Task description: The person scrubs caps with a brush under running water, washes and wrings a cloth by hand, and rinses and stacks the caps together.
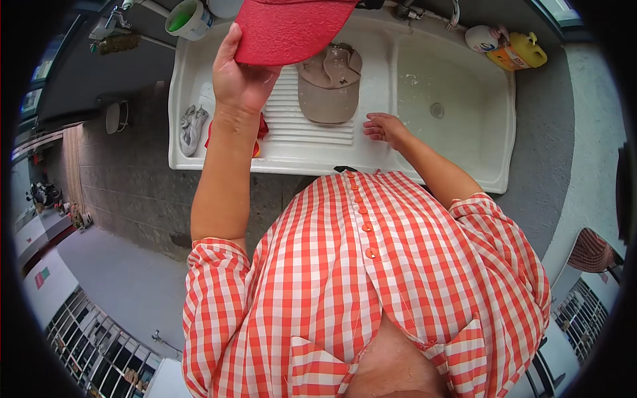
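Note:
At the top of the view, my left hand (244, 83) grips a red cap (292, 36) by its brim, thumb along the edge. Part of this cap lies outside the frame. A beige-brown cap (328, 96) lies on the ribbed drainboard (282, 113) of a white sink, brim towards me. To its right, my right hand (388, 129) hovers near the basin divider with fingers stretched out and nothing in them. Grey wet cloth (192, 131) lies at the left, and a red-and-yellow item (260, 136) is partly hidden behind my left forearm.
The sink basin (441, 99) at the right has a drain and some water. Two bottles, one white (482, 38) and one yellow (521, 52), stand at its far right corner. A white bucket (191, 21) and taps (118, 18) are at the back left.

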`<action>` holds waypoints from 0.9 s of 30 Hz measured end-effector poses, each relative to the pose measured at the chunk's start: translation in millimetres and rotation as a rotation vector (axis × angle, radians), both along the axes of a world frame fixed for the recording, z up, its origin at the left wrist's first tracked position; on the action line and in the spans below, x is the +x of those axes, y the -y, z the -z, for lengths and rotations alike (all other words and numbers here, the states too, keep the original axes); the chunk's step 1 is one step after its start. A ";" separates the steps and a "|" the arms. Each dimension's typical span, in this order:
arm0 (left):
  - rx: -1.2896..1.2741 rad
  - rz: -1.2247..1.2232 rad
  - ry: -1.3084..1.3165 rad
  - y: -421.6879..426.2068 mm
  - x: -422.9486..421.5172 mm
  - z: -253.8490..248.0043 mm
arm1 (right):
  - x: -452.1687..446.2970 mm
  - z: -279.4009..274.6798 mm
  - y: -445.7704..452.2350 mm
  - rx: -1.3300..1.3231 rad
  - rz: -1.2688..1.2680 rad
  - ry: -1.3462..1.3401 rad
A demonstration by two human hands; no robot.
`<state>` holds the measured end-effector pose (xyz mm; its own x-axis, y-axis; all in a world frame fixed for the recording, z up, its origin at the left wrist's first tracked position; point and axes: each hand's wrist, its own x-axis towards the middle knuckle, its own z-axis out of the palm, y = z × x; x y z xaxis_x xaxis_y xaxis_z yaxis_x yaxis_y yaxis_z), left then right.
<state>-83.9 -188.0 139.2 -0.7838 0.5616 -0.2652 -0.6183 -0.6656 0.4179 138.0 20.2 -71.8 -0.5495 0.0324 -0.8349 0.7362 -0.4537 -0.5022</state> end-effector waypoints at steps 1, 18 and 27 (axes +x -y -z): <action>0.009 0.004 -0.020 -6.8 0.2 -3.3 | -10.5 3.5 2.5 0.065 0.079 0.005; 0.031 0.055 0.517 -75.7 28.6 177.5 | -41.1 38.8 -22.2 -0.443 0.789 -0.097; 0.119 0.165 0.374 -80.7 37.6 128.8 | 0.6 3.9 -19.3 -0.345 0.617 -0.237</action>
